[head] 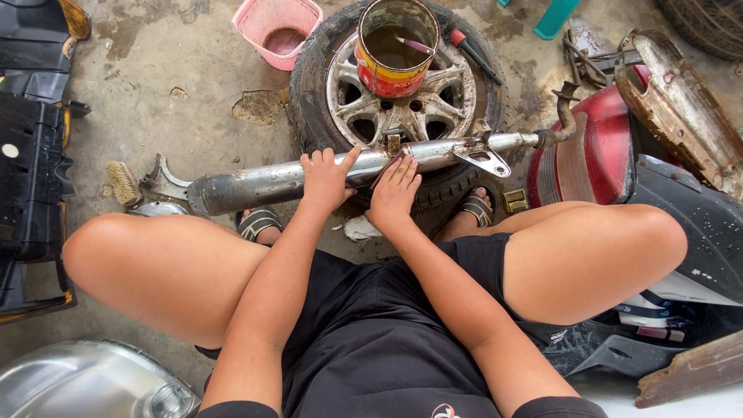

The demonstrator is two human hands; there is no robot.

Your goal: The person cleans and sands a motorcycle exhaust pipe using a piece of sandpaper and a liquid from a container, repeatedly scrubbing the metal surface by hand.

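The exhaust pipe [309,176] lies across the wheel [395,101], which props it clear of the floor. Left hand [325,179] presses flat on it, fingers together, steadying it. Right hand [395,192] rests fingers-extended alongside. A paint tin [395,70] sits at 12 o'clock.

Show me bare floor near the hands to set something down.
Bare concrete lies left of the wheel, between the pink basket, black panels and brush. Crowded: both hands, left hand and right hand, on the exhaust pipe; paint can on the wheel.
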